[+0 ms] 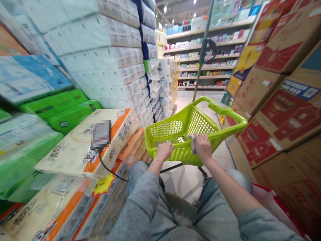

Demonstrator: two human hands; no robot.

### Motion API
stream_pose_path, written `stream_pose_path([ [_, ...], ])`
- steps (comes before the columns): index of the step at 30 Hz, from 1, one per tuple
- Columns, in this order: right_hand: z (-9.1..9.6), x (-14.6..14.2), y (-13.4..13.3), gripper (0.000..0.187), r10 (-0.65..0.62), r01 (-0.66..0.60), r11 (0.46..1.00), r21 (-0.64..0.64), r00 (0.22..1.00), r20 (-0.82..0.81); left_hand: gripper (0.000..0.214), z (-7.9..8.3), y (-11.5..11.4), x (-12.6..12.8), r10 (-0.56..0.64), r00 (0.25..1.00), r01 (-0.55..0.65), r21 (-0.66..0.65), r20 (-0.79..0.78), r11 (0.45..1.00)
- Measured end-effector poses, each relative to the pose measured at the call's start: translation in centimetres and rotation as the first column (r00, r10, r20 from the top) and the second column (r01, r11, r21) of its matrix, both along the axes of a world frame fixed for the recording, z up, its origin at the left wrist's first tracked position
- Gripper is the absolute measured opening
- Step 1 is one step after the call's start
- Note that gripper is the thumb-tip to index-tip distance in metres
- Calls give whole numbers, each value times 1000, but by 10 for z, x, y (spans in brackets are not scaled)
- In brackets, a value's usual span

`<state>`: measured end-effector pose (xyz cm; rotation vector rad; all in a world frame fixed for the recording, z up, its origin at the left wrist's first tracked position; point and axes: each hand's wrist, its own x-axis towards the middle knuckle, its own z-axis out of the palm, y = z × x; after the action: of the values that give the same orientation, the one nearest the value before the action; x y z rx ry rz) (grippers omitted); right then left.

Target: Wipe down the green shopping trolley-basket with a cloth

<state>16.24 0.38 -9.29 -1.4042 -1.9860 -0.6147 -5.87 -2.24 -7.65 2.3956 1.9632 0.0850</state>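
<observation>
A lime-green plastic shopping basket (215, 134) stands tilted in the aisle in front of my knees. My left hand (164, 150) is closed over its near rim. My right hand (202, 146) grips the rim further right, with a crumpled white cloth (192, 142) pressed between the fingers and the plastic. Both grey sleeves reach forward from the bottom of the view. The basket looks empty through its mesh.
Stacked packs of tissue paper (100, 50) fill the left side, with orange-and-cream packs (82, 147) closest and a small device with a black cable (100, 135) lying on them. Cardboard boxes (283, 100) wall the right. A metal pole (202, 53) and shelves (205, 43) stand beyond.
</observation>
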Motion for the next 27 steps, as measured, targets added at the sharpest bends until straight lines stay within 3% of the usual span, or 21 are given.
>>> stream_pose_path([
  [6, -11, -56, -2, 23, 163, -155, 982, -111, 984, 69, 32, -6, 7, 0, -7, 1000, 8, -12, 6, 1000],
  [11, -3, -46, -5, 26, 333, -295, 936, -194, 919, 211, 34, -7, 6, -7, 8, 1000, -8, -19, 10, 1000],
  [16, 16, -27, 4, 21, 220, -163, 952, -258, 952, 211, 34, -7, -1, -8, 6, 1000, -6, -14, 10, 1000],
  [19, 25, -24, 10, 28, 51, -29, 990, -139, 986, 158, 34, -7, -3, -7, 1, 1000, -1, 1, 15, 1000],
  [21, 26, -25, 9, 30, 3, 9, 997, -73, 987, 159, 34, -8, -3, -7, 0, 1000, 0, 12, 18, 1000],
  [27, 9, -46, -8, 36, 132, -89, 981, -175, 958, 255, 35, -9, -3, -5, 15, 1000, -15, 5, 20, 1000],
])
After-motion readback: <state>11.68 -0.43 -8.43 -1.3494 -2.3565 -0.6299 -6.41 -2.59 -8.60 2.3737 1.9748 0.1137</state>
